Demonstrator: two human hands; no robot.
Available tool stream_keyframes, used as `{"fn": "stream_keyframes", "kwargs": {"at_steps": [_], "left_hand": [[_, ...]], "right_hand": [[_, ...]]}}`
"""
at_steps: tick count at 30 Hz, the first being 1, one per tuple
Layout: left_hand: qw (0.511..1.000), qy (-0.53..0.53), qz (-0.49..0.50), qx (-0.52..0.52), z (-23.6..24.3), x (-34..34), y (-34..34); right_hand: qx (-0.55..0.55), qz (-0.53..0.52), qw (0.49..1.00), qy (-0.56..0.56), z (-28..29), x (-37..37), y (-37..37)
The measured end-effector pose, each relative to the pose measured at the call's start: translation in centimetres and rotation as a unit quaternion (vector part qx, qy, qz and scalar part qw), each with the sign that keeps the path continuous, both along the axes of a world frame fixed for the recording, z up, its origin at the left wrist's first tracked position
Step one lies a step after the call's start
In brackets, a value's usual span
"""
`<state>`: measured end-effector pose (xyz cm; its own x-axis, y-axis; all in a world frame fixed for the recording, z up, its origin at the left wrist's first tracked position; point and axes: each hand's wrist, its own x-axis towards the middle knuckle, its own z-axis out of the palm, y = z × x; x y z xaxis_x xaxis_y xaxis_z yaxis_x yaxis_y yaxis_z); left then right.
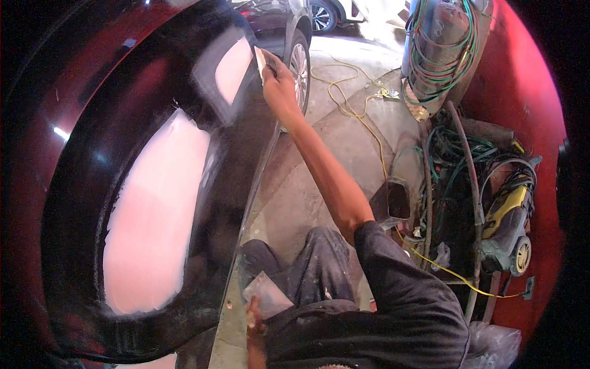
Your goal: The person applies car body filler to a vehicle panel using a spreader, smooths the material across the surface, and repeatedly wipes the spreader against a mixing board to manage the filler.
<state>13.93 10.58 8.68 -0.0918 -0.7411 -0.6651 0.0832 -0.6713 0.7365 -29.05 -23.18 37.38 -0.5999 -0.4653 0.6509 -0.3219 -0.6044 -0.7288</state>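
Right hand (pixel 279 79), twelve o'clock: I'm pinching a flat beige piece (pixel 260 63). Left hand (pixel 254 321), seven: gripping a flat greyish plate (pixel 268 293).

Large, dark, curved vehicle panel (pixel 230 178): glossy paint with reflections, dulled by dust in places. Long pink coated patch (pixel 157 215): matt, largely smooth, ragged along its edges. Smaller pink coated patch (pixel 235 67): matt, smooth, bordered by a dull grey, scuffed-looking surround (pixel 206 74). Thin pale rectangular spreader (pixel 260 60): matt; material cannot be determined. Pale, flat, four-cornered plate (pixel 268 291): smeared, plastic in appearance. Charcoal trousers (pixel 319 264): matt cloth, creased, pale-specked. Black short-sleeved shirt (pixel 399 313): matt cloth, softly folded. Grey concrete floor (pixel 344 144): matt, stained. Silver spoked wheel (pixel 299 71): metallic sheen. Yellow-and-black wheeled machine (pixel 507 221): hard plastic casing. Crumpled clear bag (pixel 491 347): thin, shiny plastic film.
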Motion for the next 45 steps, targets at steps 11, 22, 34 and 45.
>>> {"fn": "stream_keyframes", "kwargs": {"at_steps": [11,22,34,45], "left_hand": [[1.000,-0.015,-0.009,-0.019,-0.1,0.3,0.6],[0.999,0.039,-0.013,-0.024,-1.2,0.6,0.8],[1.000,0.022,-0.003,-0.010,-0.5,0.7,0.2],[1.000,0.031,0.005,-0.004,-0.7,0.9,0.3]], "right_hand": [[0.043,-0.102,0.993,0.045,1.0,2.4,-0.4],[-0.011,-0.124,0.991,0.048,-0.1,12.6,6.5],[-0.020,-0.050,0.998,0.024,-1.8,7.6,7.9],[0.008,-0.070,0.997,0.042,0.5,0.5,-1.0]]}}
